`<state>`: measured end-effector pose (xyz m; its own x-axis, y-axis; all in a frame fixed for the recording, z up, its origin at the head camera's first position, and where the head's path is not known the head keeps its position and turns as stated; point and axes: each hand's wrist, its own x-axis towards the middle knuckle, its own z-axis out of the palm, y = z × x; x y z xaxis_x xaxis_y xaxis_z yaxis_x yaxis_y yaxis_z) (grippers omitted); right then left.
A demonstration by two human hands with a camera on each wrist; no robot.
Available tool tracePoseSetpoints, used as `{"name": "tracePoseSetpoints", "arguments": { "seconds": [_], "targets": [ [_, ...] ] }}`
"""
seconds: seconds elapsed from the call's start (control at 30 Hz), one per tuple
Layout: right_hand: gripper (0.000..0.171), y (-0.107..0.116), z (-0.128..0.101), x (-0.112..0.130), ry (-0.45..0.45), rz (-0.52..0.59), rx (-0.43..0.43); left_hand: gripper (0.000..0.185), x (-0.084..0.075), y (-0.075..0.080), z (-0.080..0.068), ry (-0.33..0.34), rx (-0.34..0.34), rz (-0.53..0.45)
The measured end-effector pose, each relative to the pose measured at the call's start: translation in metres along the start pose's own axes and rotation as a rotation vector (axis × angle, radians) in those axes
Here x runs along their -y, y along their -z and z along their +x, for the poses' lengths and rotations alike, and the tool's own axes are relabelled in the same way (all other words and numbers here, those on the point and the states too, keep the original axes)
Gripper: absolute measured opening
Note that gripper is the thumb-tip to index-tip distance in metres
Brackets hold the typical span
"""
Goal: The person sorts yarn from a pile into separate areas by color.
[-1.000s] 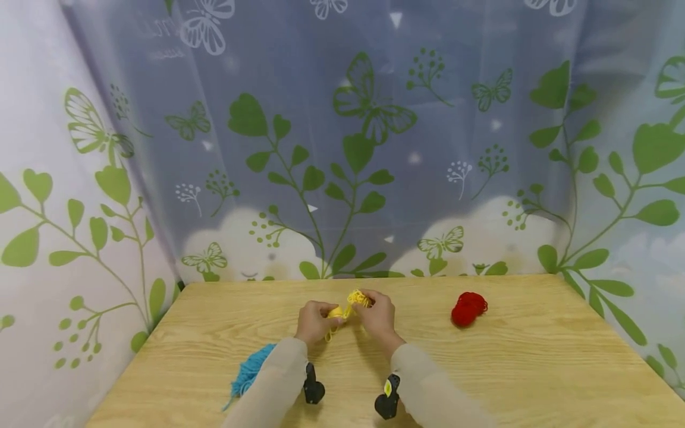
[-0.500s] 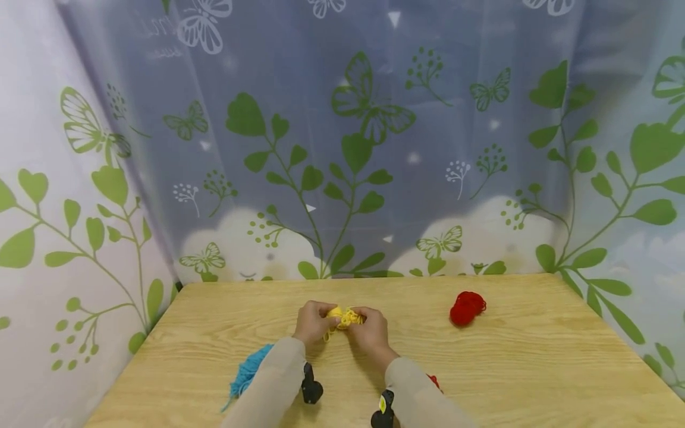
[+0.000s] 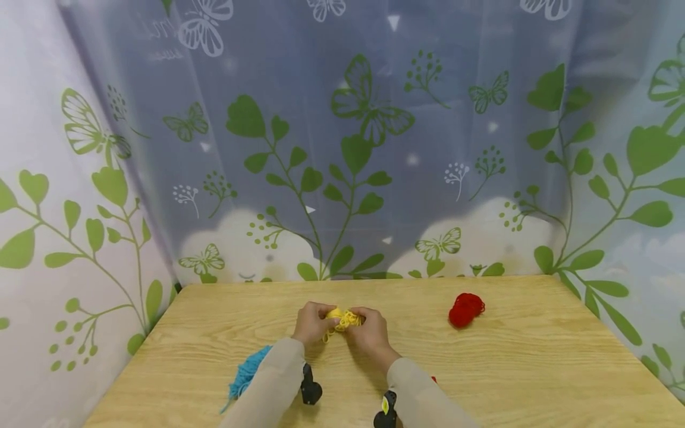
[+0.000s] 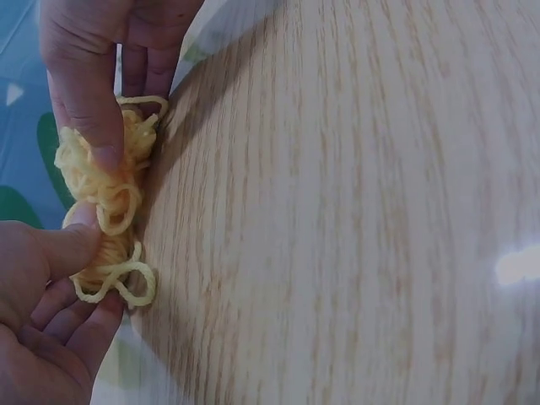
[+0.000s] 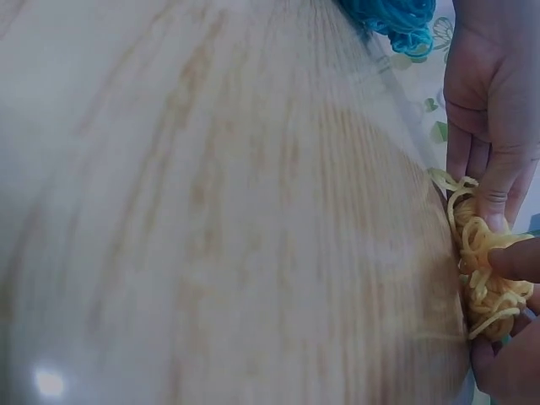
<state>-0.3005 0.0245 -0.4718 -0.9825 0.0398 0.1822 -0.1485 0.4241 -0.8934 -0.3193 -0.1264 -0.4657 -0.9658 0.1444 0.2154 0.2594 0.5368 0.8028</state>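
No words readable with certainty
On the far curtain, at upper left beside a white butterfly, pale lettering in two lines, too faint to spell out; on the black camera at the right wrist, near side, a yellow label, too small to read.

On the pale wood-grained table lay a loose blue yarn bundle; farther right, a lumpy red yarn bundle.
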Motion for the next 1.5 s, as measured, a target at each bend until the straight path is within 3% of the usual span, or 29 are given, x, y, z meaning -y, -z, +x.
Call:
{"name": "tracePoseSetpoints", "arguments": {
  "seconds": [0.27, 0.77, 1.17, 1.5],
  "targets": [
    [0.036, 0.006, -0.001, 0.005, 0.02, 0.01, 0.064, 0.028, 0.004, 0.0, 0.001, 0.006, 0.021, 0.015],
    [0.041, 0.035, 0.011, 0.025, 0.039, 0.004, 0.187, 0.03, -0.002, 0.004, -0.003, 0.053, 0.044, -0.02],
    [0.042, 0.073, 0.022, 0.03, 0.014, -0.005, 0.153, 0.031, -0.004, 0.005, -0.001, 0.042, 0.039, 0.003],
    [0.049, 0.126, 0.028, 0.018, -0.044, -0.019, 0.128, 0.031, -0.005, 0.004, -0.004, 0.033, 0.042, 0.007]
  ]
}}
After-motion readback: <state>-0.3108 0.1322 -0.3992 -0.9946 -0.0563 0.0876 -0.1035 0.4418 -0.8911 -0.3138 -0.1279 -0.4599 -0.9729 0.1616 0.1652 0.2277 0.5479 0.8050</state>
